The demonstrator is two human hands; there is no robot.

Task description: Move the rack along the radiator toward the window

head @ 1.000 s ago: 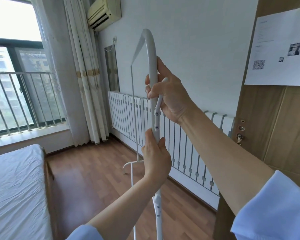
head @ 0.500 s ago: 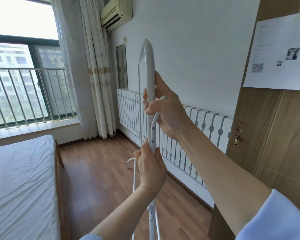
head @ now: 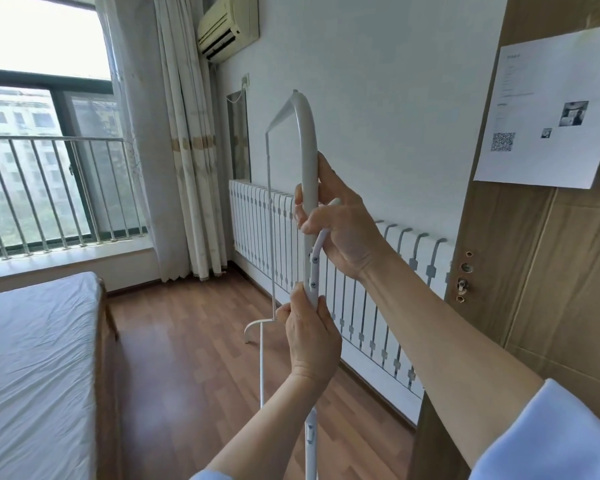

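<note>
White metal rack frame [head: 308, 140] upright, near radiator [head: 357, 278]. Right hand [head: 343, 230] curled round upper tube; left hand [head: 312, 337] gripping below bracket. Bare floor [head: 187, 341] bedward.

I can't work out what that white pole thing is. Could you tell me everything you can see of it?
The white rack looks like painted metal tubing. It stands upright in the middle of the room, its thick tube curving over at the top into a thinner rail that drops to a small hook. A curved bracket is fixed to the tube with two screws. The right hand grips tube and bracket together; the left hand grips the tube just below. Its foot is out of view.
</note>
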